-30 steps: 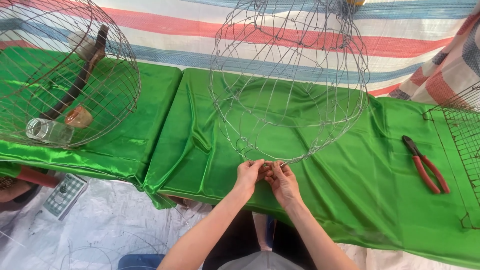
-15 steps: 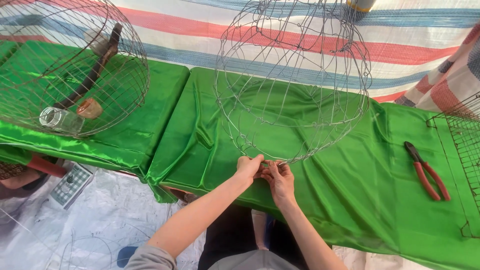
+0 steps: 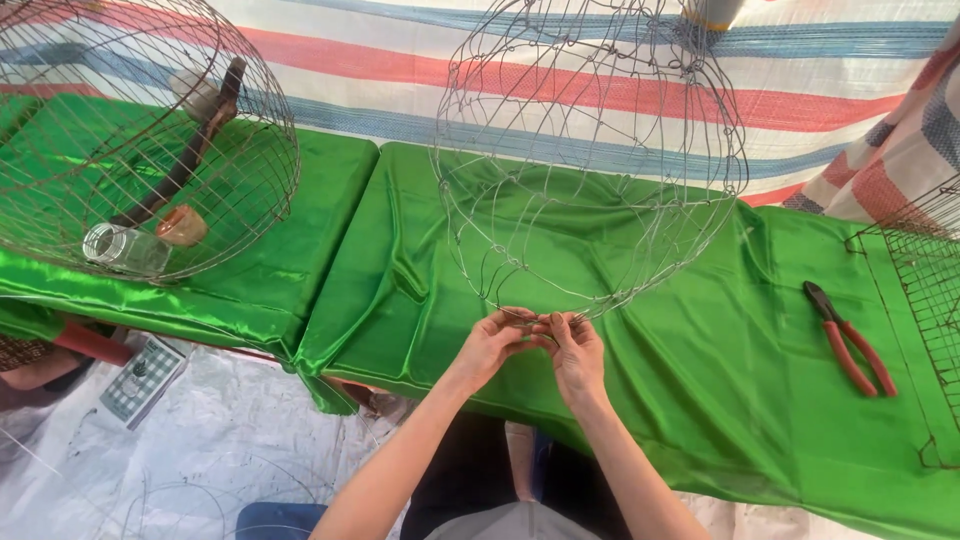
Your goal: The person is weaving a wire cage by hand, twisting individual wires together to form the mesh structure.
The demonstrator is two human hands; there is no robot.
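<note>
Comparing with the earlier frames, both hands remain pinched at the same low point of the wire dome frame (image 3: pixel 590 170), and the view has shifted slightly, so the finished wire cage (image 3: pixel 140 140) at far left now shows more of its width.

That cage rests on the green satin cloth (image 3: pixel 700 330) and encloses a dark wooden perch (image 3: pixel 185 160) and a clear glass jar (image 3: pixel 125 248) lying on its side. Below the table edge, a small grid-faced device (image 3: pixel 145 375) lies on the white ground sheet (image 3: pixel 220 450).

At centre, the wire dome frame stands on the cloth: thin grey wire, open mesh of curved ribs and hoops, wide in the middle and narrowing at the bottom ring. The left hand (image 3: pixel 490 345) is closed, thumb and fingertips gripping the wire at the bottom ring. The right hand (image 3: pixel 578 352) is likewise closed on the same stretch of wire, touching the left hand's fingertips.

To the right, bare cloth lies between the frame and the red-handled pliers (image 3: pixel 850 340), which are well apart from both hands. A flat wire mesh panel (image 3: pixel 925 290) sits at the far right edge. The table's near edge runs just beneath the wrists.
</note>
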